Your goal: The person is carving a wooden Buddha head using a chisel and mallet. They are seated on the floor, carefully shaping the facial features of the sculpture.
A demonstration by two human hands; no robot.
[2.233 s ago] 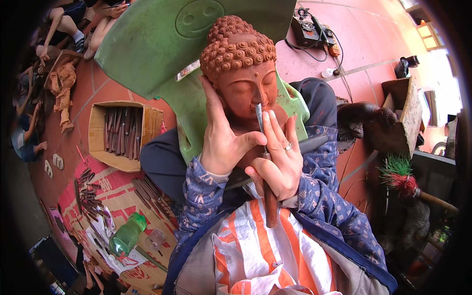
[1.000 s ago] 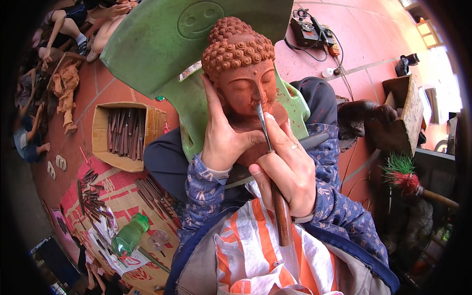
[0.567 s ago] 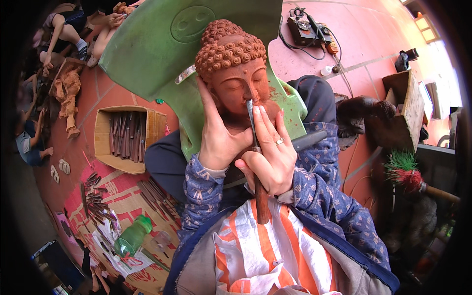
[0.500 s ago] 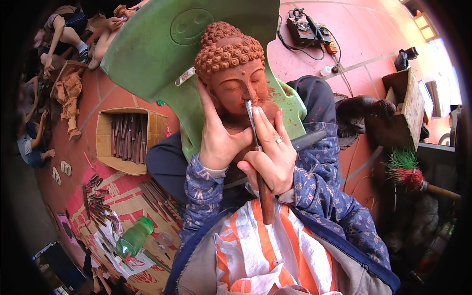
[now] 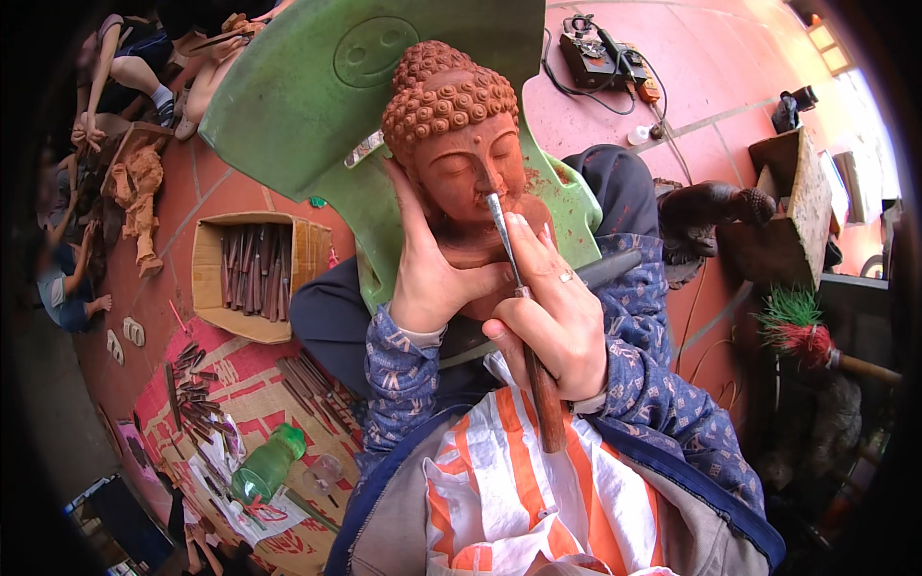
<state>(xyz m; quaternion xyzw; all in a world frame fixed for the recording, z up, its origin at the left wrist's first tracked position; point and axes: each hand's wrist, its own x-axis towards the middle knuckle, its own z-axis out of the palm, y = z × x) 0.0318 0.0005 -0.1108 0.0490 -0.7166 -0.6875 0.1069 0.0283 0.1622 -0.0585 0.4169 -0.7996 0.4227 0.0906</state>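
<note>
A reddish-brown carved wooden Buddha bust [image 5: 459,154], with rows of round curls, leans back on a green plastic chair [image 5: 288,106]. My left hand [image 5: 427,274] is wrapped round its neck and cheek on the left, the thumb lying under the chin. In my right hand [image 5: 552,317] is a carving chisel [image 5: 545,398], its wooden handle pointing down toward my lap and its steel blade toward the bust's face. The blade's tip is at the nose and mouth; whether it touches the wood I cannot tell. Wood chips lie on the chair to the right of the bust.
A cardboard box [image 5: 245,331] of chisels stands at left, with more tools [image 5: 197,384] and a green bottle [image 5: 269,466] below it. Carved figures [image 5: 139,197] and other people are at far left. A black electrical device [image 5: 600,58], a dark carving [image 5: 706,216] and a brush [image 5: 802,336] are right.
My right hand and the chisel have moved slightly down and to the right, the tip drawing away from the nose. My left hand still holds the bust.
</note>
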